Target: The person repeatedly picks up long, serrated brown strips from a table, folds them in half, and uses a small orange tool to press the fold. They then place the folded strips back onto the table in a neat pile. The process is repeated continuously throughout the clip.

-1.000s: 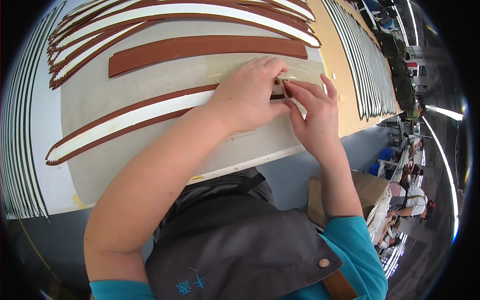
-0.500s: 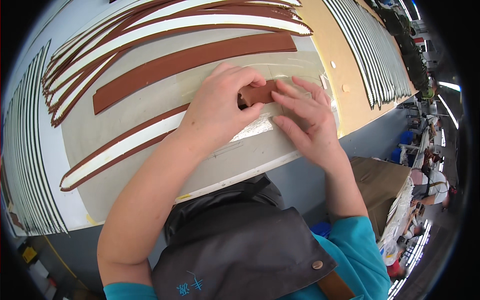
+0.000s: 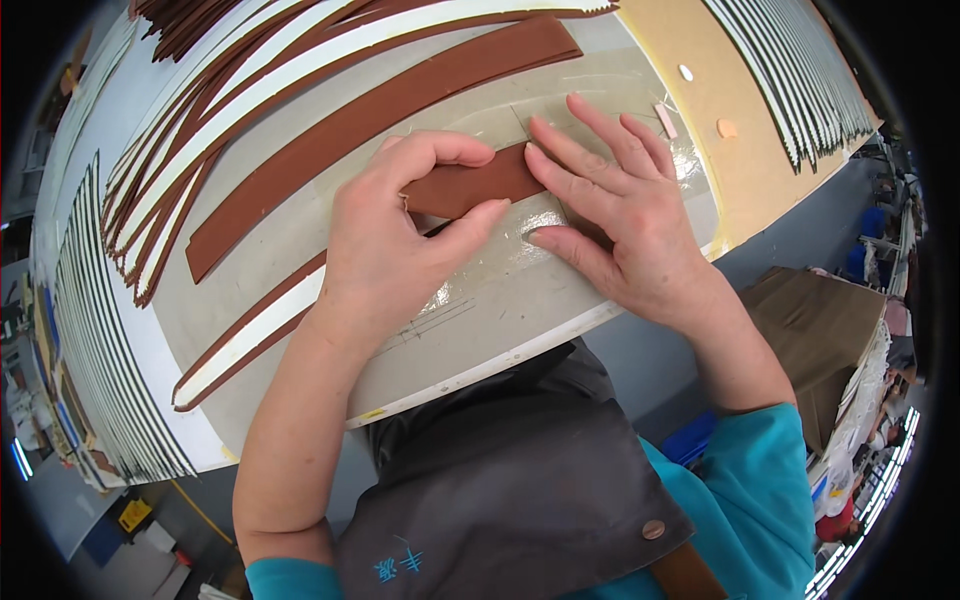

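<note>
Brown strip [image 3: 470,188] | pinched by left hand [image 3: 395,235] | right hand [image 3: 625,225] pressing flat

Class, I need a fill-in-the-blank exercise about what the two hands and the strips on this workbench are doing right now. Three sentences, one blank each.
1. Both hands, the left hand and the right hand, press on one strip whose colour is ____.
2. The long bare strip lying beyond the hands is ____ in colour, with no white layer.
3. The person wears a dark apron over sleeves coloured ____.

Missing words: brown; brown; teal
</note>
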The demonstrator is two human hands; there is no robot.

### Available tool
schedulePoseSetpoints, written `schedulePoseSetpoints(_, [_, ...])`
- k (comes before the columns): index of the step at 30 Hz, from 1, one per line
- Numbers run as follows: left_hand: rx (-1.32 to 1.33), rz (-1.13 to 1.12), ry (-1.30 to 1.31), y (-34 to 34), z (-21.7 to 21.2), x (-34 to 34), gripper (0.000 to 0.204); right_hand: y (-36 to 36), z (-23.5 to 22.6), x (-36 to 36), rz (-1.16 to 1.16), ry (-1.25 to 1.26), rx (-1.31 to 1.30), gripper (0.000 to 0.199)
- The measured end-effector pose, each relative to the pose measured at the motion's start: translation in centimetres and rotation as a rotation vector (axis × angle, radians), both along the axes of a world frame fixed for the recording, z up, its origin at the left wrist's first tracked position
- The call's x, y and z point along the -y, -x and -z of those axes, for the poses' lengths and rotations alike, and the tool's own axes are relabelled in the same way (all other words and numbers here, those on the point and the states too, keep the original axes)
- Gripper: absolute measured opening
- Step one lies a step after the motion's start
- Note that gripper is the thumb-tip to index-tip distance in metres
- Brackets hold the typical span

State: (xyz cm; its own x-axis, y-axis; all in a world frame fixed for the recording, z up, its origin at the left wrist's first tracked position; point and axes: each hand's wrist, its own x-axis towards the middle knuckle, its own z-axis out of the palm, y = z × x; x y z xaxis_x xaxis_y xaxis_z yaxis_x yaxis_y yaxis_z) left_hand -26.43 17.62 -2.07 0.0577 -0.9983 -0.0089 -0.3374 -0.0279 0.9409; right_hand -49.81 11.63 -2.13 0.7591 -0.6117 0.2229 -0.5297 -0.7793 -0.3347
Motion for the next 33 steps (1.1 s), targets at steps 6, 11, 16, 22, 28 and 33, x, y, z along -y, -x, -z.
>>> schedulePoseSetpoints(6, [0.199, 0.071, 0.261, -0.2, 1.4, 0.4, 0.032, 0.2, 0.2, 0.1, -0.001, 0.039, 0.025, 0.062])
schedulePoseSetpoints(11, [0.310, 0.103, 0.297, -0.1, 1.1, 0.4, 0.033, -0.3, 0.0, 0.0, 0.004, 0.135, 0.063, 0.049])
schedulePoseSetpoints(16, [0.330, 0.104, 0.255, 0.2, 0.7, 0.4, 0.034, -0.8, -0.7, 0.5, -0.061, 0.125, 0.084, 0.044])
schedulePoseSetpoints(22, [0.391, 0.104, 0.152, 0.2, -0.3, 0.0, 0.038, -1.0, 0.0, 0.3, -0.074, 0.177, 0.070, 0.042])
schedulePoseSetpoints(28, [0.582, 0.016, 0.221, -1.4, -1.1, -2.3, 0.045, -0.9, 0.1, 0.5, -0.067, 0.096, 0.087, 0.053])
schedulePoseSetpoints(33, [0.594, 0.011, 0.317, -1.5, 0.4, -3.2, 0.038, -0.7, 0.2, 0.5, -0.062, 0.096, 0.097, 0.054])
